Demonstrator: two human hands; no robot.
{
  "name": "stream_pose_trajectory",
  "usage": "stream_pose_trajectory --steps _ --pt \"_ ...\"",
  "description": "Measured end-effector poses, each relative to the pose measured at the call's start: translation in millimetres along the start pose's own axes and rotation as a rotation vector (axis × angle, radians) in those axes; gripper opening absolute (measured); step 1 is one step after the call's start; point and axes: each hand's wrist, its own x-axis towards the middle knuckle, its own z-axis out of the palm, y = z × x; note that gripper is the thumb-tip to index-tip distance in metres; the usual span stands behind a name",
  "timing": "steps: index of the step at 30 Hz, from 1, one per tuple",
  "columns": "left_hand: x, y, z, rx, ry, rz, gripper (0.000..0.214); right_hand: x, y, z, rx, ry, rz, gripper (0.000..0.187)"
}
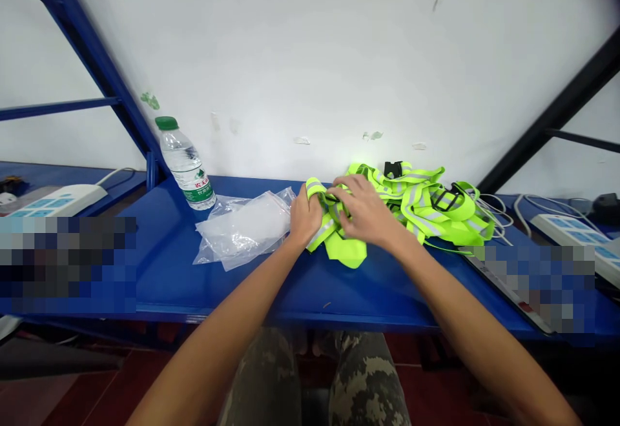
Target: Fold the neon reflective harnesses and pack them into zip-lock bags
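Note:
My left hand is closed around a folded part of a neon yellow reflective strap with a silver-grey stripe. My right hand bends its fingers over the same strap, close beside the left. A small dark piece shows between the two hands, too covered to name. One wide yellow end hangs down toward me on the tabletop. Just behind and right of my right hand lies a tangled heap of similar reflective straps, with a black buckle on top.
Clear plastic bags lie left of my hands on the blue table. A water bottle with a green cap stands behind them. Power strips and white cables sit at the sides. A white wall rises behind.

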Motion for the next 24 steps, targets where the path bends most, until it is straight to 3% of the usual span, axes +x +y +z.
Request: stream_pose_trajectory --steps 2,5,9,13,16,24 --pt "1 1 -1.2 0.007 0.01 0.004 0.019 -2 -21 -3 0.126 -0.044 -0.081 0.029" --pt "4 1 -1.8 -0.021 0.016 -0.037 0.02 -7 -32 -2 0.225 -0.17 -0.061 0.016" --pt "7 1 -1.5 -0.05 0.065 -0.134 0.026 -14 -16 12 0.198 -0.267 -0.013 0.031" --pt "7 2 -1.4 -0.018 0.056 -0.086 0.023 -15 5 31 0.139 -0.293 -0.012 0.034" --pt "6 0 -0.4 -0.104 0.006 -0.086 0.026 -15 21 42 0.225 -0.227 0.114 0.034" --pt "8 -3 3.2 -0.386 -0.047 -0.23 0.031 -19 44 47 0.534 0.156 0.482 0.042"
